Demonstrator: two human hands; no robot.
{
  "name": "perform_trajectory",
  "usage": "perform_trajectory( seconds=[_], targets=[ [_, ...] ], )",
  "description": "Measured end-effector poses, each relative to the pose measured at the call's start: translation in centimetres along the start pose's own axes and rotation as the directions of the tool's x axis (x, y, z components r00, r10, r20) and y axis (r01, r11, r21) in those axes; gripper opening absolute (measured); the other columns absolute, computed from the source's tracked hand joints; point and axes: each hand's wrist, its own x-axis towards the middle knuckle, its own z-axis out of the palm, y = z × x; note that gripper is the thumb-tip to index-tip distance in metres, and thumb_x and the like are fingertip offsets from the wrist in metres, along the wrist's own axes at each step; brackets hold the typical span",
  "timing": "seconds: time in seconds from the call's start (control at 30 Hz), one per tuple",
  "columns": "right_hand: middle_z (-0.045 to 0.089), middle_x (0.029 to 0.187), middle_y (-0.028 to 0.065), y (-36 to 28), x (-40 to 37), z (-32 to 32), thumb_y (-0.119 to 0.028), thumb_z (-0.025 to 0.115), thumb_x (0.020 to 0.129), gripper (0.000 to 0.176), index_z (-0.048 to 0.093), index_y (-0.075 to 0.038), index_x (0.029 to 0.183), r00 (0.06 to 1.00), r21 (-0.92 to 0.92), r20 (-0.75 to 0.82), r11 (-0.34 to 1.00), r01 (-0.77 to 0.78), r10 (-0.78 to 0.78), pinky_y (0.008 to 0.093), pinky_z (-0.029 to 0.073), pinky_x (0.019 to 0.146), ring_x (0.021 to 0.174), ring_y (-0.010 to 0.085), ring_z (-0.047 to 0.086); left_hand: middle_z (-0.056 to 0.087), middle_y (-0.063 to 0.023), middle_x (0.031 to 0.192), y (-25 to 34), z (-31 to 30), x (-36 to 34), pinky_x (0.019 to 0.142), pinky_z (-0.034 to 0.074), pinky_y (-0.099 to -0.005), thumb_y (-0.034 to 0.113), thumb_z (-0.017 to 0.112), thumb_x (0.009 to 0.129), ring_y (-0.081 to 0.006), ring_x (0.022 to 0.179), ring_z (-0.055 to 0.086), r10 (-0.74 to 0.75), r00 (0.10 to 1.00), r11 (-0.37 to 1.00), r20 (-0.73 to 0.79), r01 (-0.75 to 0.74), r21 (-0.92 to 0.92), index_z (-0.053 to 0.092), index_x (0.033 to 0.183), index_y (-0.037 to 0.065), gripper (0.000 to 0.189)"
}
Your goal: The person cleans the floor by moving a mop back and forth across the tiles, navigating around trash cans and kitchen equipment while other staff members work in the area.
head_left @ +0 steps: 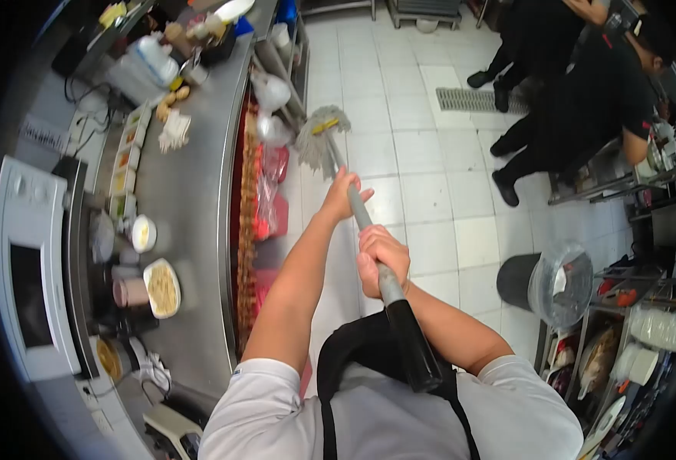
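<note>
Both of my hands grip a string mop by its long grey handle (363, 215). My left hand (341, 196) is closed round the shaft farther forward, nearer the mop head. Closer to my body, my right hand (384, 259) wraps its fingers round the same shaft. The black grip end (413, 345) of the handle points back at my chest, over my apron. Ahead, the grey mop head (319, 138) with a yellow clamp rests on the white tiled floor (407, 159), close to the shelf beneath the counter.
A steel counter (192, 192) with bowls and containers runs along my left. Two people in black clothes (583, 100) stand ahead on the right, near a floor grate (480, 100). A black bin (518, 280) with a clear liner and loaded shelves (606, 345) are at right.
</note>
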Motion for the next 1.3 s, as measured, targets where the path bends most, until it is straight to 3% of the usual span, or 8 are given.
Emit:
perform_trajectory(
  seconds=[0.1, 0.27, 0.33, 0.43, 0.5, 0.57, 0.83, 1.3],
  targets=[
    [0.047, 0.06, 0.0112, 4.0, 5.0, -1.0, 0.007, 0.055, 0.072, 0.016, 0.046, -0.002, 0.062, 0.997, 0.063, -0.082, 0.998, 0.007, -0.002, 0.0393, 0.048, 0.059, 0.053, 0.0285, 0.049, 0.06, -0.0212, 0.09, 0.3, 1.2, 6.4, 0.107, 0.038, -0.047, 0.025, 0.081, 0.079, -0.0461, 0.114, 0.053, 0.154, 0.97, 0.988, -0.189, -0.145, 0.056, 0.048, 0.074, 0.006, 0.038],
    [0.046, 0.055, 0.0079, 8.5, 12.8, -2.7, 0.006, 0.055, 0.077, 0.024, 0.044, -0.005, 0.058, 0.999, 0.134, -0.015, 0.99, 0.037, -0.035, 0.0379, 0.047, 0.056, 0.05, 0.0248, 0.048, 0.058, -0.0179, 0.075, -3.3, 1.5, 19.3, 0.105, 0.039, -0.0449, 0.021, 0.082, 0.076, -0.0372, 0.095, 0.058, 0.251, 0.92, 0.965, -0.299, -0.215, 0.15, 0.05, 0.065, 0.005, 0.038],
    [0.047, 0.059, 0.0084, 11.1, 17.5, -2.9, -0.003, 0.052, 0.09, 0.029, 0.043, -0.004, 0.063, 0.98, 0.211, -0.19, 0.973, 0.093, -0.053, 0.0419, 0.041, 0.048, 0.05, 0.0231, 0.044, 0.057, -0.0165, 0.069, -2.0, 0.7, 23.7, 0.09, 0.046, -0.0435, 0.021, 0.082, 0.076, -0.0335, 0.079, 0.058, 0.367, 0.85, 0.928, -0.377, -0.308, 0.21, 0.051, 0.064, 0.004, 0.036],
    [0.049, 0.064, 0.0094, 7.9, 28.6, -7.2, -0.012, 0.049, 0.092, 0.026, 0.044, -0.005, 0.068, 0.972, 0.019, -0.079, 0.975, -0.222, 0.223, 0.0416, 0.044, 0.057, 0.052, 0.0241, 0.042, 0.055, -0.0141, 0.06, 5.1, -1.2, 28.5, 0.058, 0.045, -0.0408, 0.021, 0.08, 0.075, -0.0292, 0.057, 0.054, 0.369, 0.839, 0.91, -0.4, -0.414, -0.029, 0.051, 0.059, 0.005, 0.037],
    [0.047, 0.053, 0.003, 5.5, 33.7, -7.4, -0.02, 0.06, 0.092, 0.034, 0.045, -0.007, 0.064, 0.995, 0.051, 0.074, 0.996, -0.076, 0.072, 0.0345, 0.043, 0.045, 0.043, 0.0173, 0.043, 0.049, -0.0118, 0.051, 9.7, -2.9, 28.8, 0.048, 0.039, -0.0398, 0.021, 0.077, 0.075, -0.0304, 0.048, 0.05, 0.528, 0.766, 0.79, -0.367, -0.601, -0.117, 0.048, 0.053, 0.007, 0.039],
    [0.047, 0.047, 0.0002, 6.5, 37.2, -7.5, -0.028, 0.069, 0.093, 0.046, 0.041, -0.009, 0.062, 0.972, 0.167, 0.232, 0.986, -0.017, -0.023, 0.0288, 0.046, 0.036, 0.036, 0.012, 0.045, 0.048, -0.0124, 0.05, 9.9, -2.9, 30.7, 0.047, 0.039, -0.0416, 0.021, 0.074, 0.076, -0.0328, 0.046, 0.048, 0.545, 0.829, 0.789, -0.127, -0.558, -0.256, 0.046, 0.052, 0.007, 0.039],
    [0.043, 0.05, -0.0051, 20.1, 45.2, -6.7, -0.024, 0.059, 0.095, 0.036, 0.039, -0.014, 0.067, 0.997, 0.01, -0.006, 0.997, 0.082, -0.082, 0.0218, 0.033, 0.037, 0.037, 0.0062, 0.039, 0.052, -0.0117, 0.053, 7.6, -3.9, 49.4, 0.049, 0.044, -0.0422, 0.021, 0.071, 0.077, -0.0346, 0.051, 0.054, 0.649, 0.752, 0.718, -0.113, -0.655, -0.236, 0.049, 0.055, 0.008, 0.034],
    [0.057, 0.06, 0.0066, 54.5, 67.2, -11.6, -0.011, 0.065, 0.091, 0.026, 0.048, -0.005, 0.072, 0.989, -0.009, -0.014, 0.989, 0.145, -0.145, 0.0387, 0.055, 0.061, 0.056, 0.0255, 0.061, 0.055, -0.0116, 0.06, -1.3, -11.8, 89.6, 0.063, 0.045, -0.0434, 0.008, 0.07, 0.071, -0.0345, 0.061, 0.056, 0.591, 0.793, 0.797, -0.146, -0.602, -0.044, 0.049, 0.059, 0.008, 0.025]
  ],
)
